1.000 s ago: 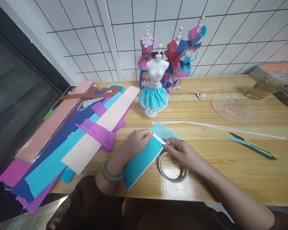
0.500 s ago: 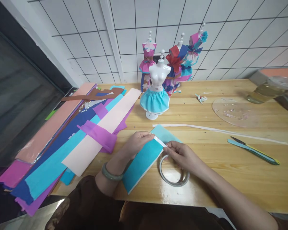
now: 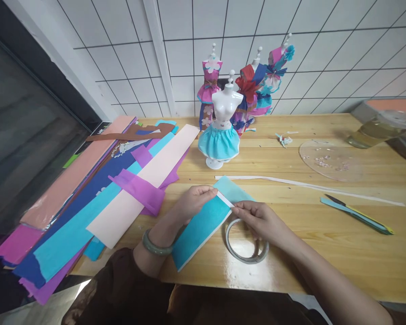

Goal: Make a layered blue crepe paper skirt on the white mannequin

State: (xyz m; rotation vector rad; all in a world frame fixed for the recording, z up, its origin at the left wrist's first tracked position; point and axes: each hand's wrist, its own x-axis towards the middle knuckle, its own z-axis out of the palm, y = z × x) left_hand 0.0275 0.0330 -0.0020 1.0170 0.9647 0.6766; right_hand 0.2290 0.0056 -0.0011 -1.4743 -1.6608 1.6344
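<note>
A folded piece of turquoise crepe paper (image 3: 200,235) lies slantwise on the table, its lighter side showing at the back. Across its upper short edge runs a narrow white tape strip (image 3: 225,198). My left hand (image 3: 193,204) is closed, pinching the paper at the strip's left end. At the other end, the thumb and forefinger of my right hand (image 3: 257,217) pinch the strip's corner; I cannot tell whether the paper is caught there too. Under my right hand a roll of tape (image 3: 246,260) lies flat, partly covered by the fingers.
A white dress form (image 3: 226,106) in a turquoise skirt stands behind, with several dressed forms. Crepe paper strips (image 3: 117,212) pile up at left. A long white strip (image 3: 301,183), a craft knife (image 3: 365,217), a clear dish (image 3: 328,160) and a cup (image 3: 375,131) lie or stand at right.
Almost nothing moves between the frames. My right hand has shifted very slightly right, and the view has tilted a little. Both hands keep their pinch.
</note>
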